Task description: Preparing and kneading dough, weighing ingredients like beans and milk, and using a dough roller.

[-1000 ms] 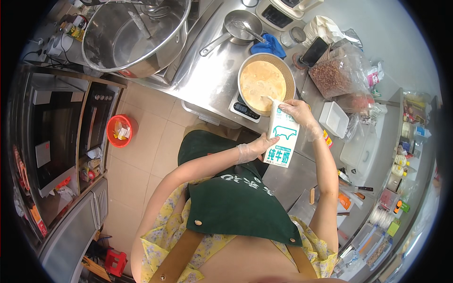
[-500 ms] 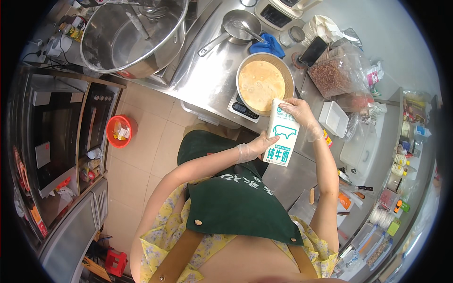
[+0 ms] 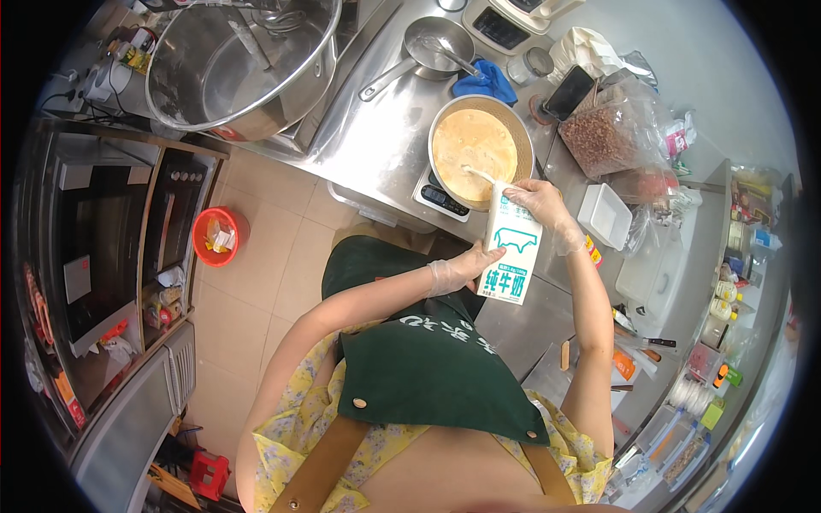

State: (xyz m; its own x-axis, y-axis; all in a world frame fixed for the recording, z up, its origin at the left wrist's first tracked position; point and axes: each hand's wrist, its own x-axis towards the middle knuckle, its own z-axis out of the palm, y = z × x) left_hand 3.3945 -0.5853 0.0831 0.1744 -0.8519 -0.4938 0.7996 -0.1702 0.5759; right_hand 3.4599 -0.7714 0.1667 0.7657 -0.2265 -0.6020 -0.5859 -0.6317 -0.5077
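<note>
A white milk carton with a green cow outline is held between my two gloved hands, its top tilted over the rim of a pan. My right hand grips it near the top, and my left hand holds its lower left side. From the spout a thin white stream of milk runs into the pale orange liquid. That liquid fills much of the round pan, which has a speckled beige inside. Under the pan sits a kitchen scale with a dark display.
Behind the pan are a blue cloth and a steel saucepan holding a utensil. A large steel mixing bowl stands at the far left. To the right are a bag of brown bits, a phone and a white tray.
A stream of milk now flows from the carton into the pan, where none showed before. The carton has tipped slightly more; both hands keep nearly the same place.
</note>
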